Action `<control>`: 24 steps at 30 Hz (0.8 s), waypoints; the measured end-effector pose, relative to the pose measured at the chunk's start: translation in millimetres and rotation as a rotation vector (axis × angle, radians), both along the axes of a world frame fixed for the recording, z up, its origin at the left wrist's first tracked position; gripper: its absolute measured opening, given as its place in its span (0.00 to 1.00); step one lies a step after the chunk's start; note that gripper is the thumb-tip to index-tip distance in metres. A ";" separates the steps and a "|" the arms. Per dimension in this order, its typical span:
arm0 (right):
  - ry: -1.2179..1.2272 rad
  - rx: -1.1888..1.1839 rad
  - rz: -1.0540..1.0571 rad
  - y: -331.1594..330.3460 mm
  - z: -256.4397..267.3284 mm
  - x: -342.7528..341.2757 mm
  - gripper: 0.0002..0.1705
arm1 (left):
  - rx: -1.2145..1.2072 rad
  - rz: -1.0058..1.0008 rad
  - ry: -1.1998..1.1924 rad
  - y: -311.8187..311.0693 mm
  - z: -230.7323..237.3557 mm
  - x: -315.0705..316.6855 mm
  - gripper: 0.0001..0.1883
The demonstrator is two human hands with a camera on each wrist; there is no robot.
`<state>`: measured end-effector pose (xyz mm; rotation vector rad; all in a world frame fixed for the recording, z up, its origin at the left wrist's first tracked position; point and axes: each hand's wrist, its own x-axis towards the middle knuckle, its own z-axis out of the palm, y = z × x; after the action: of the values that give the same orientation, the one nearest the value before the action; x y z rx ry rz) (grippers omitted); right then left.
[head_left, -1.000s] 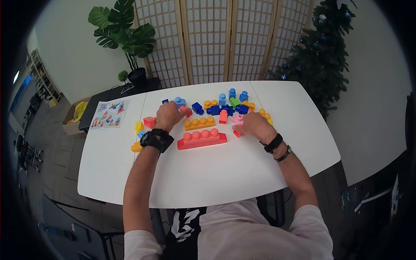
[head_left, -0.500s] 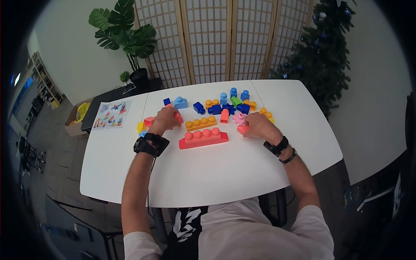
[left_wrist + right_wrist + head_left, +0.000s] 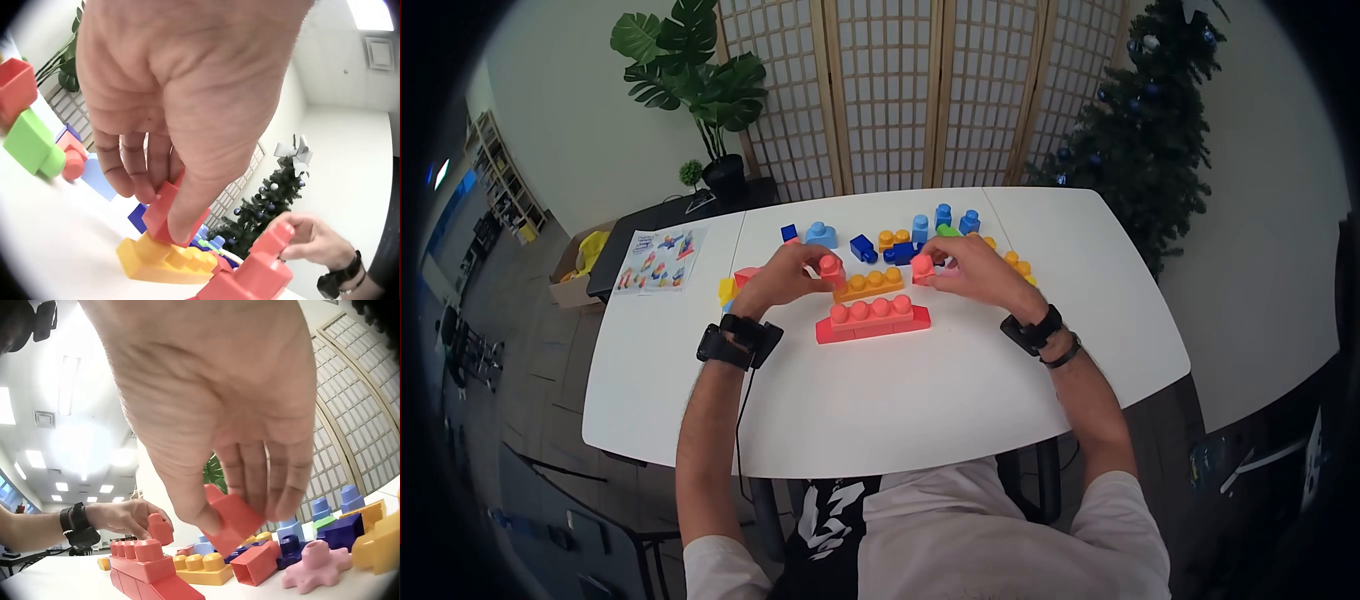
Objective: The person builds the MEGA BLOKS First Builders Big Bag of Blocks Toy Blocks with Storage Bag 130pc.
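Between thumb and fingers, my left hand [image 3: 783,277] pinches a red toy building block [image 3: 164,211] over the left end of the long yellow four-stud block [image 3: 869,285]. A second red block [image 3: 234,522] is pinched by my right hand [image 3: 982,270], to the right of that yellow block. Nearer to me lies a long red assembly [image 3: 873,326], with studs along its top and sloped ends. Past my right fingers, in the right wrist view, a loose red block [image 3: 255,562] lies on its side beside a pink gear-shaped piece [image 3: 316,565].
Behind my hands stand several blue blocks [image 3: 943,214] and yellow ones [image 3: 893,239]. A red block [image 3: 746,275] and a yellow block [image 3: 727,291] lie by my left wrist. A printed picture sheet [image 3: 662,262] lies at the white table's [image 3: 960,400] left side.
Both hands have picked up red blocks from either side and brought them inward, toward the long yellow block. The long red assembly has stayed in place.
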<state>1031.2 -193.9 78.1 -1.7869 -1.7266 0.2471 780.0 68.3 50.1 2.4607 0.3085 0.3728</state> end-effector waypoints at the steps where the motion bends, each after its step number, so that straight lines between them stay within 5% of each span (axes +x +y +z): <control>1: 0.055 0.087 0.117 8.7 -4.2 -1.8 0.22 | -0.024 0.005 0.028 0.2 -9.5 0.8 0.22; 10: 0.157 0.065 0.275 96.9 -43.7 -22.8 0.23 | -0.020 0.013 -0.008 -6.4 -28.4 1.8 0.22; 13: 0.085 -0.101 0.257 103.0 -49.3 -27.2 0.23 | -0.072 0.042 0.020 -7.1 -29.5 1.8 0.22; 24: 0.093 -0.087 0.322 106.2 -54.1 -23.6 0.27 | -0.017 0.130 0.016 -16.0 -39.8 5.9 0.25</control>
<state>1007.5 -87.7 23.9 -1.5222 -1.9561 0.5399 786.0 52.3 10.3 2.4343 0.4774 0.4037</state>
